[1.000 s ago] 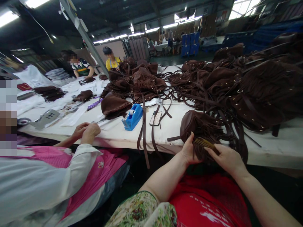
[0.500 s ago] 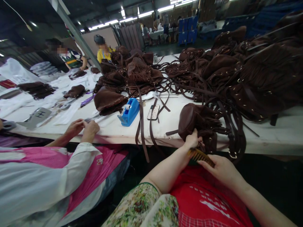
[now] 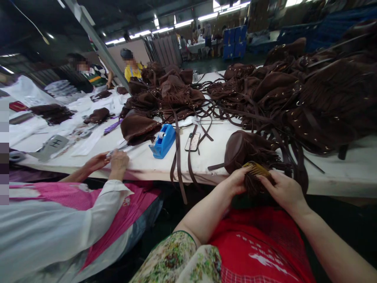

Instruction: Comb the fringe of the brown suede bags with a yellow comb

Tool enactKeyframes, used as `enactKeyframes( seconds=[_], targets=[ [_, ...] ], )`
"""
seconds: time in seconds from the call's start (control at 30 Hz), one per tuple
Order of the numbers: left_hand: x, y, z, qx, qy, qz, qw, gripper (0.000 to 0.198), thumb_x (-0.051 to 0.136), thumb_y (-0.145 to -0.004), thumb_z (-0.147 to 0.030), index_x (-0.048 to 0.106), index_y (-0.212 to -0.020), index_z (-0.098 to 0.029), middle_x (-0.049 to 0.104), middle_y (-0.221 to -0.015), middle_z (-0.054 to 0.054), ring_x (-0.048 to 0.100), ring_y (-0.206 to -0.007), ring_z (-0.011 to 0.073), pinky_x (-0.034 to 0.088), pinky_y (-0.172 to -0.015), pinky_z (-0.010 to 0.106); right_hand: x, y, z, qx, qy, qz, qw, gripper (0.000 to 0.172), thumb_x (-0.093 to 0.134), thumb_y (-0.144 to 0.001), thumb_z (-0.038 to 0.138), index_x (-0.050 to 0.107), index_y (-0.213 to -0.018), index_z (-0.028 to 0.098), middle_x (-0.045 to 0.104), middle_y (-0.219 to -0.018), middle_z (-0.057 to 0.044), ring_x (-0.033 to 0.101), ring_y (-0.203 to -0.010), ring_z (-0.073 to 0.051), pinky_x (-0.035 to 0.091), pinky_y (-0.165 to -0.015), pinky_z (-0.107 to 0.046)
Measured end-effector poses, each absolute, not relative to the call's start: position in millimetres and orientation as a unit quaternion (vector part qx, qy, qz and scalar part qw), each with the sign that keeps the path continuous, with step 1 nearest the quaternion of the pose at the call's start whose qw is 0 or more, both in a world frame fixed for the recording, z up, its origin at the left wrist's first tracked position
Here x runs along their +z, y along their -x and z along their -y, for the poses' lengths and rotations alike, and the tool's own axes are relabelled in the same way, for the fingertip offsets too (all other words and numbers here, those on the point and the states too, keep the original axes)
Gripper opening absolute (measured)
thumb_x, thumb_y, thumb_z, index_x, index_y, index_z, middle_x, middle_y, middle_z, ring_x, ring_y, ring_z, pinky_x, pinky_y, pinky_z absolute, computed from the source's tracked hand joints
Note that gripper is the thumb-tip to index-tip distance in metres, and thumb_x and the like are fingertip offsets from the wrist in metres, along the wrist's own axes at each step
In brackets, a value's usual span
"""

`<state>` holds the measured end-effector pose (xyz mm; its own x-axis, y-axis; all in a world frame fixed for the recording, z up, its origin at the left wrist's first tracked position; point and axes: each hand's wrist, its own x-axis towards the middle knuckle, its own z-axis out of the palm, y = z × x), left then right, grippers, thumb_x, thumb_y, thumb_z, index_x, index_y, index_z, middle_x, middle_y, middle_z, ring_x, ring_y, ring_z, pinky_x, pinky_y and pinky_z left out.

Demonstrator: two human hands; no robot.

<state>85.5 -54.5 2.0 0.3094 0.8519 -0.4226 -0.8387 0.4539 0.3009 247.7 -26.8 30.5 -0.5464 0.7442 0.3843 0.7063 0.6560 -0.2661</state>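
- The fingers of the left hand are closed on the fringe of a brown fringed bag, bunching the tassels at the near edge of the counter.
- The fingers of the right hand are curled around a wooden comb. Its teeth sit in the same fringe, just beside the left hand.
- The bag lies on the white counter at its near edge, rounded body up. Its fringe hangs over the edge above the person's red garment.
- At the far left, a co-worker's hands rest together at the counter's edge; that person wears a white sleeve over pink.
- To the right of them stands a blue tape dispenser, touching another brown bag behind it.
- A phone lies flat next to the dispenser, between two brown straps that trail over the counter's edge.
- Behind the combed bag and out to the right, a heap of brown bags with tangled straps covers much of the counter.
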Motion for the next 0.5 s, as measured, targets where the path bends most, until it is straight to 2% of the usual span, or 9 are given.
enactKeyframes(
  seconds=[0.13,0.27,0.4,0.5],
  targets=[
    [5.3,-78.1,59.7,0.502,0.001,-0.189,0.844,0.049,0.031,-0.097,-0.036,0.066,-0.101,-0.003,0.071,-0.087,0.016,0.067,-0.074,0.0214,0.052,-0.077,0.034,16.7,-237.7,26.6,-0.04,0.384,0.897,0.214,0.056,0.027,-0.096,0.063,0.051,-0.067,0.021,0.059,-0.063,-0.004,0.053,-0.054,-0.016,0.027,-0.05,-0.029],
    [5.1,-71.6,63.1,0.483,0.025,-0.165,0.859,0.061,0.029,-0.096,-0.047,0.062,-0.11,0.001,0.07,-0.092,0.019,0.067,-0.079,0.0234,0.051,-0.078,0.035,9.3,-242.1,37.3,0.004,0.367,0.911,0.187,0.053,0.034,-0.095,0.062,0.054,-0.067,0.021,0.061,-0.061,-0.004,0.056,-0.054,-0.018,0.03,-0.052,-0.029],
    [8.7,-68.7,59.6,0.493,0.027,-0.135,0.859,0.05,0.033,-0.097,-0.04,0.061,-0.112,-0.002,0.068,-0.085,0.014,0.065,-0.072,0.0192,0.05,-0.075,0.032,6.5,-246.2,60.2,0.128,0.33,0.928,0.114,0.048,0.041,-0.094,0.059,0.059,-0.068,0.022,0.065,-0.064,-0.003,0.059,-0.059,-0.018,0.035,-0.055,-0.028],
    [11.3,-66.6,56.2,0.472,0.043,-0.141,0.869,0.028,0.043,-0.095,-0.029,0.061,-0.094,-0.009,0.053,-0.06,0.002,0.049,-0.047,0.0091,0.044,-0.053,0.021,8.1,-244.8,77.1,0.206,0.309,0.926,0.069,0.046,0.044,-0.093,0.057,0.062,-0.07,0.022,0.065,-0.067,-0.003,0.06,-0.062,-0.018,0.039,-0.058,-0.028]
  ],
)
